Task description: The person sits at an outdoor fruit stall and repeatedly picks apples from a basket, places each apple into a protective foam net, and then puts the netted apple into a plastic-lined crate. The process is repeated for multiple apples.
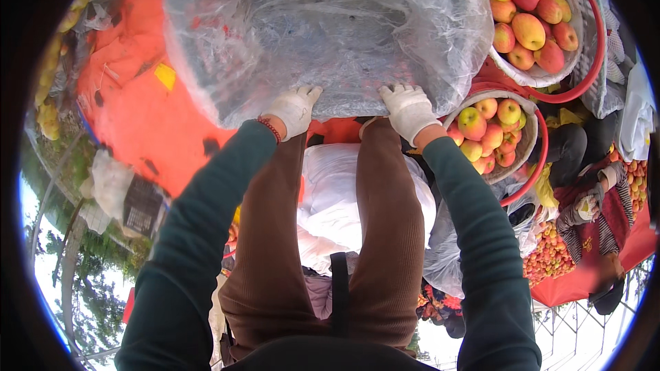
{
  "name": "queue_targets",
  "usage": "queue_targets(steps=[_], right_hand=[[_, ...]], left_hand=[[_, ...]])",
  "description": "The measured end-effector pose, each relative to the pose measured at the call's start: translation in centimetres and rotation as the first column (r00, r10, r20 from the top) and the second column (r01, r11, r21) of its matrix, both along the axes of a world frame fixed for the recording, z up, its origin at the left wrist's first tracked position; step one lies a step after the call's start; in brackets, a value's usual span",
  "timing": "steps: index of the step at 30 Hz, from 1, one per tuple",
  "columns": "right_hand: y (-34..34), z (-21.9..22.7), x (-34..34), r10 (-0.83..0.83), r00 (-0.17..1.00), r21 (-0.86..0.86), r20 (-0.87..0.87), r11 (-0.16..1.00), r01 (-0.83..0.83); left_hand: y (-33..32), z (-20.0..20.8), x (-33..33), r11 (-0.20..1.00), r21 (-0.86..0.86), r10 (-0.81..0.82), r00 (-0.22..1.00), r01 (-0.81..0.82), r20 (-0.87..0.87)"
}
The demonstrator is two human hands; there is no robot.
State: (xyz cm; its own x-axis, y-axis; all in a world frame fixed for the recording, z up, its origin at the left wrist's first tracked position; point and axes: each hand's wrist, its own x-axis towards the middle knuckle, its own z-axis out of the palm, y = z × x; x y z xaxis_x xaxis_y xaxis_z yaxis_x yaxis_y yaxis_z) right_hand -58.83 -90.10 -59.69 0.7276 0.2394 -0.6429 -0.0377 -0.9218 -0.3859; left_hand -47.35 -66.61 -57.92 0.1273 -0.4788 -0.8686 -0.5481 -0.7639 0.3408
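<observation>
A wide container lined with crumpled clear plastic [323,48] fills the top middle, in front of my legs. My left hand [291,111], in a white glove, has its fingers curled over the near edge of that plastic. On the same edge, farther right, my right hand [410,111] grips it in a matching glove. Both arms reach forward, about leg-width apart. The inside of the liner looks bare of fruit, with bluish and reddish patches showing through. What lies under the plastic edge is hidden.
At right stand two lined baskets of red-yellow apples, the farther one with a red handle [602,41], the nearer with another red handle [540,165]. An orange-red sheet [151,124] covers the left ground. A white bag [333,192] lies between my legs. Another person [601,213] is beside an apple pile [548,255].
</observation>
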Motion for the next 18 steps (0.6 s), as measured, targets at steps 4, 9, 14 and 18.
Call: queue_targets(steps=[4, 9, 14, 18], right_hand=[[-0.4, 1.0, -0.2, 0.022, 0.998, -0.016, -0.059, 1.0, -0.022], [-2.5, 1.3, -4.5, 0.048, 0.999, -0.024, -0.003, 0.999, -0.048], [-2.2, 0.6, -4.5, 0.064, 0.99, -0.061, -0.126, 0.995, -0.072], [-2.5, 1.3, -4.2, 0.059, 0.998, -0.03, -0.013, 0.998, -0.059]], left_hand=[[-0.4, 0.6, -1.2, 0.999, 0.016, 0.027, 0.999, -0.028, 0.037], [-1.6, 1.9, -7.3, 0.997, -0.033, 0.074, 0.996, -0.072, 0.055], [-1.9, 0.2, -8.2, 0.996, -0.001, 0.086, 0.996, -0.086, 0.0], [-1.1, -0.3, -8.1, 0.992, -0.082, 0.093, 0.996, -0.094, -0.015]])
